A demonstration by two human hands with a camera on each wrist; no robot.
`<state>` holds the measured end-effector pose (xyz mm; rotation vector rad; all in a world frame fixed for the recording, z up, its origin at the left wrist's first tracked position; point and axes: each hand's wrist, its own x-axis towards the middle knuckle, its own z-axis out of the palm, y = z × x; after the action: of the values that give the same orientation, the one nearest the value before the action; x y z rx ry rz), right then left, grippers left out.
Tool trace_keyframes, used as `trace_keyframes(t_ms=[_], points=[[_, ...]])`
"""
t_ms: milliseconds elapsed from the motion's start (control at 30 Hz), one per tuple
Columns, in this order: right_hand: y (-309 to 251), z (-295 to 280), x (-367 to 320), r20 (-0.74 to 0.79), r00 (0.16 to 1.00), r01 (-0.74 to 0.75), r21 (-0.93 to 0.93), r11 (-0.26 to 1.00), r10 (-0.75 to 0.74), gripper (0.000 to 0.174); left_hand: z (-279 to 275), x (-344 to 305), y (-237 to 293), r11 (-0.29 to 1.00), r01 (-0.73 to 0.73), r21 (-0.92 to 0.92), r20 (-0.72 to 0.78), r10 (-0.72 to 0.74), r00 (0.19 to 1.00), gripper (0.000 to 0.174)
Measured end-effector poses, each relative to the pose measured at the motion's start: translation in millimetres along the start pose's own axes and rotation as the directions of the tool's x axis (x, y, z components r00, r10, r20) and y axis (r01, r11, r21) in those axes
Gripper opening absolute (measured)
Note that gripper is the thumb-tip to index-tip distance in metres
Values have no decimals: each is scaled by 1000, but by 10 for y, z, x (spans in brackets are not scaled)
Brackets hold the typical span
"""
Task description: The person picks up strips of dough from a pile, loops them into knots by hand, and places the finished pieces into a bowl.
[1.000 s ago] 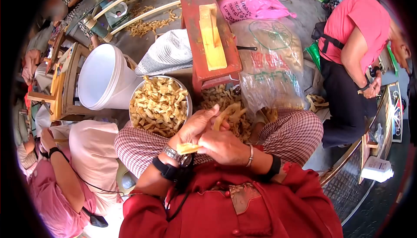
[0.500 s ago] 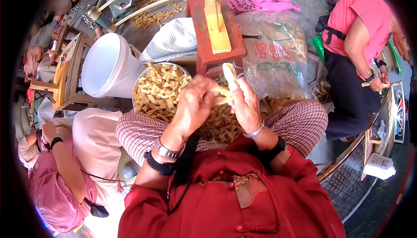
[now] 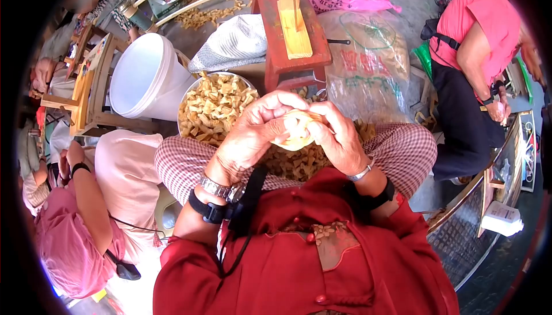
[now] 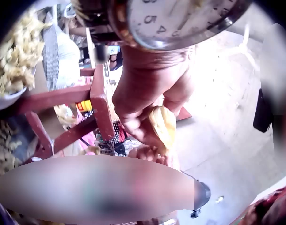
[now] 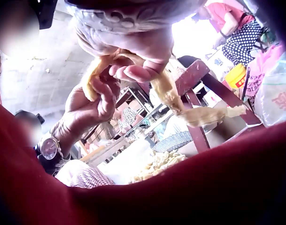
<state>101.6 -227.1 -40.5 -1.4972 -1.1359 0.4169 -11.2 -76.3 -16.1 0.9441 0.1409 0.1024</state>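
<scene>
Both hands meet in front of the lap, working a pale-yellow, flexible strip [image 3: 298, 134] into a rounded, folded shape. My left hand [image 3: 244, 134] pinches its left side between thumb and fingers. The right hand [image 3: 343, 142] grips the other side, thumb on the near face. In the left wrist view the folded strip [image 4: 162, 127] shows ridged layers between the fingers. A long loose tail of the strip [image 5: 204, 115] hangs from the right hand in the right wrist view. Beneath the hands, a heap of small yellowish pieces [image 3: 293, 164] lies between the checked trouser legs.
Left of the hands stands a metal bowl [image 3: 180, 113] full of similar pieces [image 3: 214, 108], with a white bucket [image 3: 138, 73] beside it. Ahead, a red bench [image 3: 270, 21] bears a yellow wooden block [image 3: 294, 24]. A clear plastic sack [image 3: 368, 67] lies right of it. Other people sit on both sides.
Earlier the hands were crossed low over the lap, then apart with the strip stretched between them. Now they are together, the strip folded into a rounded bundle.
</scene>
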Motion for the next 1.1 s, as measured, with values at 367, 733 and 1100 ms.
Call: trace_keyframes(t_ms=[367,733,1100], points=[[-34,14,-134,140,960,-275,323,906,242,26,96,-120,-91,512,-318,798,180,302,936,38],[-101,33,-217,65,988,-153,523,838,139,34,156,-198,-236,985,126,-120,130,-111,985,51],[-5,-626,-384,26,983,-173,-168,971,179,22,75,-172,-45,910,17,-415,1,-18,1000,41]])
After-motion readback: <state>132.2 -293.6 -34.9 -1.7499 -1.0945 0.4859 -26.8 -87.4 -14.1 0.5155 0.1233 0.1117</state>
